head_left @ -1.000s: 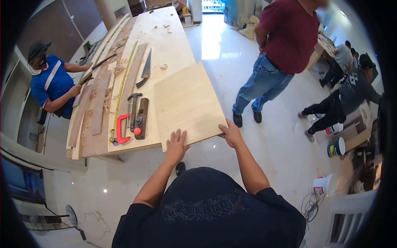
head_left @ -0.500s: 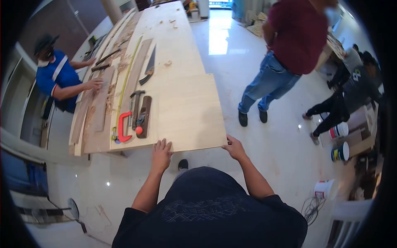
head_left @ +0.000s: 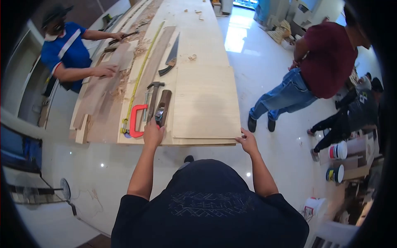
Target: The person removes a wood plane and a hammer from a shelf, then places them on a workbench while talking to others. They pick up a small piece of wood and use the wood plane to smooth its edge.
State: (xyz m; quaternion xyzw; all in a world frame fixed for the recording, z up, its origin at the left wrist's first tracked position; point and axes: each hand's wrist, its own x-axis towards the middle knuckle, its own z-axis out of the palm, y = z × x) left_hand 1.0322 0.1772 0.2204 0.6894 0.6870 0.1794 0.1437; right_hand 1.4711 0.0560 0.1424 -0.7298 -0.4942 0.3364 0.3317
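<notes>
A pale plywood panel (head_left: 206, 103) lies on the workbench, near its front right corner. My right hand (head_left: 247, 141) grips the panel's right front corner, fingers on top. At the front ends of the hammer (head_left: 154, 98) and the wooden hand plane (head_left: 163, 106) is my left hand (head_left: 153, 133), its fingers closed around something I cannot make out. Just left of it a red C-clamp (head_left: 134, 121) lies flat. A yellow tape measure (head_left: 142, 68) stretches along the bench, and a handsaw (head_left: 171, 58) lies behind the plane.
A co-worker in blue (head_left: 74, 45) stands at the bench's left side, hands on boards (head_left: 97, 97) and a tool. Another person in maroon (head_left: 326, 58) stands to the right. Buckets (head_left: 338, 150) and people are farther right. Wood shavings (head_left: 192, 58) lie on the bench.
My left hand has left the panel's front left corner and moved to the tools. The panel now sits farther back, nearly level with the bench's front edge. The co-worker in blue has shifted a board.
</notes>
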